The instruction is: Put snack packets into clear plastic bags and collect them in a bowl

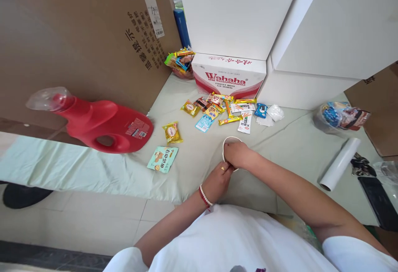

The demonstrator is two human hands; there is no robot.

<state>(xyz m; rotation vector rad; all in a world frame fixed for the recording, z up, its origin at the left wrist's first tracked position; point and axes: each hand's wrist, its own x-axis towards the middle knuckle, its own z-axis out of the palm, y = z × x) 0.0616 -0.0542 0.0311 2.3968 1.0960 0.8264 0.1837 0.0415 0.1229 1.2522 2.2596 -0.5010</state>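
Observation:
Close together over the cloth-covered table, my two hands meet at a thin white loop (231,138) that looks like a cord or band. My right hand (239,154) is closed inside and over the loop, its fingertips bent down. Just below it, my left hand (218,180), with a ring and a beaded bracelet, pinches near the loop's lower end. The fingers hide where the loop is gripped. Beyond them lie several small snacks, including a white packet (245,122), a yellow stick wrapper (230,120) and a blue-and-yellow packet (205,122).
A red jug (108,125) lies on its side at left, near a green packet (163,159) and a yellow-wrapped cake (172,132). A Wahaha carton (228,75) stands behind. At right are a bag of snacks (338,116), a white roll (340,164), keys (363,166) and a phone (379,201).

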